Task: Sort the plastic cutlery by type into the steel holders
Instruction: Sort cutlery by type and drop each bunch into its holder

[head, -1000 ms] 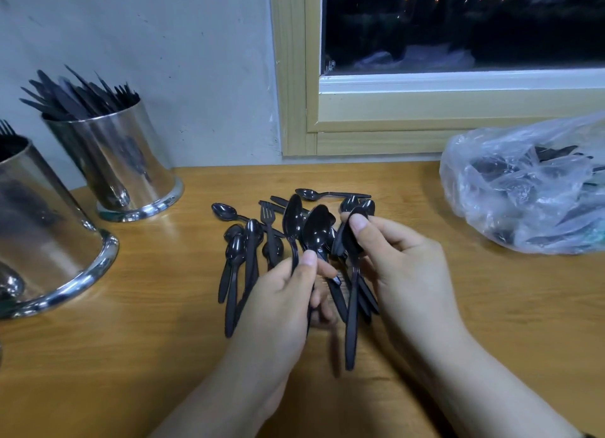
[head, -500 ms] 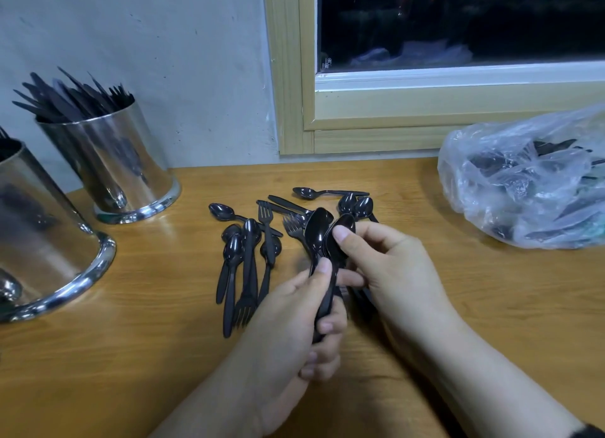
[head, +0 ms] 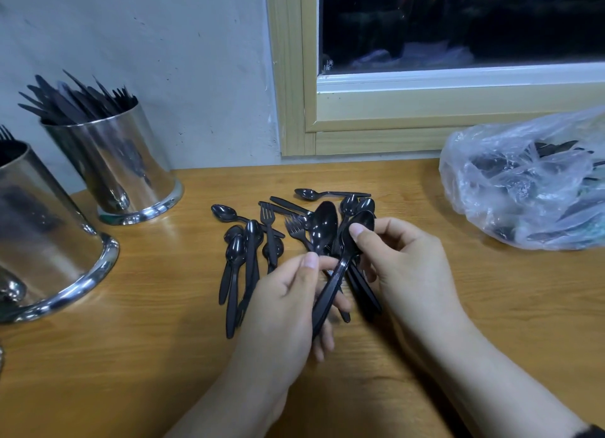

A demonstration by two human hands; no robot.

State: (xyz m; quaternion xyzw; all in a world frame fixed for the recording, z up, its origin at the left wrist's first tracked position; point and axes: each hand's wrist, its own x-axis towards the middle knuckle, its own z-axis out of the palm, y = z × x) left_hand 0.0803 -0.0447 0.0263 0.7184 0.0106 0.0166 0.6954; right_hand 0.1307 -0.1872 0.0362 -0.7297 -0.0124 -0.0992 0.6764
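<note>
my left grip [head: 288, 310] pinches a bunch of spoons [head: 324, 228]; my right grip [head: 402, 264] pinches another spoon [head: 355, 229] over the desk [head: 458, 306].

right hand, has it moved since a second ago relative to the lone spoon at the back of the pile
Yes. The right hand has moved up the table toward the lone spoon, its thumb now nearer that spoon.

Cut off by the picture's left edge: nearer steel holder [head: 49, 241], contents mostly unseen, only fork tines [head: 5, 133] above its rim. Cut off at the right edge: plastic bag [head: 523, 188] by the table's far right edge; cutlery inside blurred by film, types unclear. Hidden beneath left hand [head: 288, 306] and right hand [head: 409, 267]: handles of the spoons [head: 327, 228]; count uncertain.
</note>
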